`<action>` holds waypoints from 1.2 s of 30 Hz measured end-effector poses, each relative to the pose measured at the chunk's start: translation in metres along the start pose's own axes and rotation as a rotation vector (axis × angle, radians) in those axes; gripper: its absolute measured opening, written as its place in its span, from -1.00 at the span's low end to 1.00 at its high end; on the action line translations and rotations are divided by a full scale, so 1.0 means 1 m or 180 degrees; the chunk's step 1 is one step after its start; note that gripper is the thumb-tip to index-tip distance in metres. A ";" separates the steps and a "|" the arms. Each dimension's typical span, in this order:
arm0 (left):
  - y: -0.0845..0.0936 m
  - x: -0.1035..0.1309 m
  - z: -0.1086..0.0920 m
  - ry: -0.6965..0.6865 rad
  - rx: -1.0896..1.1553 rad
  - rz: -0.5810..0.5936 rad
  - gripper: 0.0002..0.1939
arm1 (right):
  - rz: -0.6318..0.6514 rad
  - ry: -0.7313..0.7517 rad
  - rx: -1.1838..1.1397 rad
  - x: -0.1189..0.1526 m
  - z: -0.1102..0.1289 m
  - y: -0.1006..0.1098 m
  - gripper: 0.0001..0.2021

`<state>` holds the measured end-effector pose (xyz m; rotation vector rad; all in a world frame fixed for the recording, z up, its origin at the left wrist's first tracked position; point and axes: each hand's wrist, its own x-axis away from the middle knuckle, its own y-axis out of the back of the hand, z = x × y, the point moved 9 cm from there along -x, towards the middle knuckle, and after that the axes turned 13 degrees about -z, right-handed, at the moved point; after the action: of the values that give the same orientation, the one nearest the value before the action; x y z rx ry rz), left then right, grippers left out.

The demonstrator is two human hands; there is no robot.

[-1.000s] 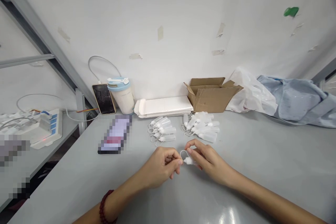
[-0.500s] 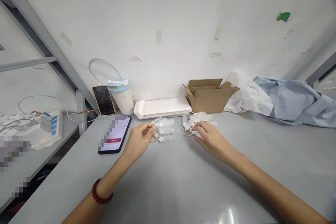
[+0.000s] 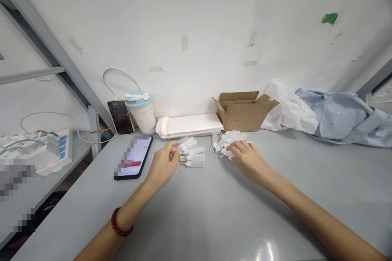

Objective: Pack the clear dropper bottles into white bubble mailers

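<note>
My left hand (image 3: 165, 160) is closed in a pinch at the looped-cord ends of a group of small clear plastic bottles with white caps (image 3: 195, 158). Those bottles lie fanned out to the right of its fingertips. To the right is a second, looser pile of the same bottles (image 3: 221, 142), some overlapping, with thin cord loops on its left side. Over the front right of that pile, my right hand (image 3: 248, 158) has its fingers bent and brought close together on a bottle. The fingers partly hide what they grip.
Behind the bottles lie a stack of flat white boxes (image 3: 192, 124) and an open cardboard box (image 3: 243, 117). At left are a lit phone (image 3: 139, 159), a lidded cup (image 3: 143, 118) and a propped phone (image 3: 120, 116). A white plastic bag (image 3: 288, 110) and blue cloth (image 3: 339, 116) sit right.
The bottles at my left hand have shifted, with another now angled at the top of the group. My right hand has moved slightly right, its fingers drawn closer together.
</note>
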<state>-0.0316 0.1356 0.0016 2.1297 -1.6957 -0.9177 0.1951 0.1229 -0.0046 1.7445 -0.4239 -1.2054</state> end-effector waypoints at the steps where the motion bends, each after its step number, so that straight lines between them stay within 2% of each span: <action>1: 0.000 0.001 -0.002 0.0003 0.0022 -0.0014 -0.71 | 0.0001 -0.0019 -0.0017 0.000 0.000 -0.001 -0.70; 5: -0.002 0.009 -0.011 -0.0026 0.0159 0.0012 -0.74 | -0.0017 -0.0068 -0.0139 0.000 0.002 0.001 -0.74; 8: -0.009 0.015 -0.018 -0.0138 0.0168 0.0150 -0.74 | -0.0138 -0.0218 -0.0623 -0.001 0.004 0.009 -0.77; 11: -0.019 0.024 -0.026 -0.0253 0.0177 0.0394 -0.74 | -0.0253 -0.0438 -0.1492 -0.001 0.009 0.018 -0.78; 14: -0.030 0.034 -0.033 -0.0252 0.0251 0.0692 -0.72 | -0.0311 -0.0513 -0.2023 -0.001 0.016 0.025 -0.79; 18: -0.043 0.046 -0.037 -0.0124 0.0373 0.1117 -0.64 | -0.0403 -0.0594 -0.2335 -0.002 0.024 0.033 -0.81; 22: -0.052 0.054 -0.039 0.0022 0.0562 0.1448 -0.67 | -0.0350 -0.0682 -0.2488 0.000 0.028 0.034 -0.84; 30: -0.053 0.055 -0.034 0.0366 0.0966 0.1512 -0.79 | -0.0032 -0.0886 -0.2685 0.001 0.033 0.031 -0.84; 36: -0.053 0.055 -0.035 0.0409 0.1169 0.1542 -0.79 | 0.0143 -0.1004 -0.2834 0.002 0.037 0.032 -0.84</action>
<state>0.0378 0.0928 -0.0188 1.7788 -2.2983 -0.3454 0.1710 0.0875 0.0182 0.7853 -0.0666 -1.3547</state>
